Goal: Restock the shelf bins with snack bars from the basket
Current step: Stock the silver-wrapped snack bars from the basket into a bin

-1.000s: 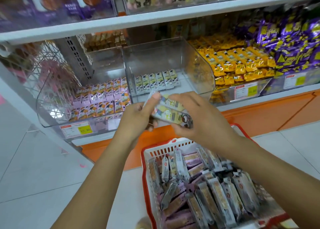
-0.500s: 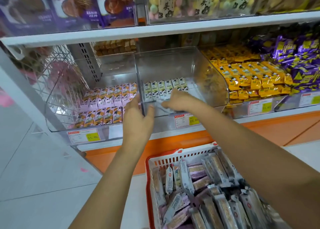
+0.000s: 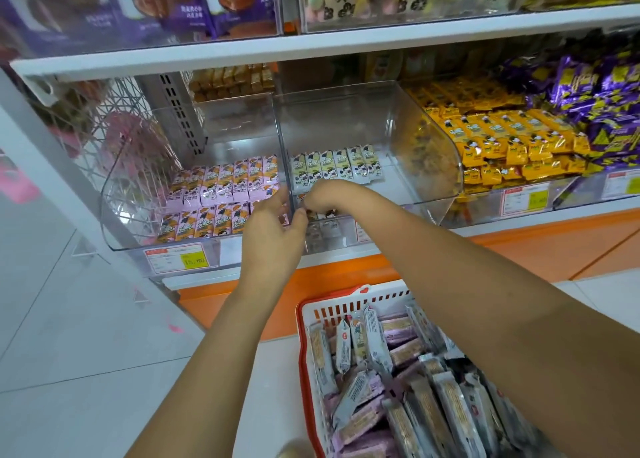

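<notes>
Pale-wrapped snack bars [image 3: 323, 214] with dark cartoon print, at the front of the middle clear bin [image 3: 433, 167], gripped under curled fingers of the right hand [image 3: 329, 196]; left hand [image 3: 273, 231] touches their end, grip indeterminate.

Light: bright, diffuse; dimmer beneath the upper shelf [image 3: 311, 47].
Glare: pale sheen on clear bin [image 3: 433, 167] walls.
Edges: straight lines bow; corners soft.
</notes>
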### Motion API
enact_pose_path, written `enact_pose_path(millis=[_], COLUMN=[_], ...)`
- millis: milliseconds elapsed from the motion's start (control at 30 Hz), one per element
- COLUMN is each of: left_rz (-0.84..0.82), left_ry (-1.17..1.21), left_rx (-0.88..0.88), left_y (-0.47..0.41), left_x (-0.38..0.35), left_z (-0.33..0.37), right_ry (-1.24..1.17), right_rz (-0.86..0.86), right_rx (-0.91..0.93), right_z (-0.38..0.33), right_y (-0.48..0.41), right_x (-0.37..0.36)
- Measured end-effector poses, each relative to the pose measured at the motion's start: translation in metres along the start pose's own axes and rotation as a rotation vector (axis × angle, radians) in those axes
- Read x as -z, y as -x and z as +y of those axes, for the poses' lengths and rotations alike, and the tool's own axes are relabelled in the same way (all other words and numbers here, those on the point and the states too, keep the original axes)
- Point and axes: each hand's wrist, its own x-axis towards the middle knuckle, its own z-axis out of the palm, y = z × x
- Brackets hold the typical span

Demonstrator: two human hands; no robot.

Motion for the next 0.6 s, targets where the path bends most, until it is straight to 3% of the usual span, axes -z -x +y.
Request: enact_pose_path(millis=[200,333,400,467,600], left_rz=[0.020,0.066,-0.035,-0.250,-0.643], left_ry=[0.033,0.025,-0.073,-0.238,-0.560], left_rx=[-0.040,-0.111,-0.082,-0.022,0.097], left_y=[0.029,0.054,0.065,0.076,0.096], left_x=[0.010,0.011,0.008,0.002,-0.012], left_z=[0.001,-0.002,-0.010,-0.022,-0.041], right_ry=[-0.077,-0.266,-0.297,-0.279,-0.280], right_rz=[0.142,0.546,0.714,0.745,0.549], right_rx=[0.096,0.316,0.430,0.461,0.318], right_z=[0.014,0.034,0.044,0.057,0.080], right_y=[0.030,0.067,0.091,0.108,0.111], right_x=[0.000,-0.019,-0.042,-0.070,-0.125])
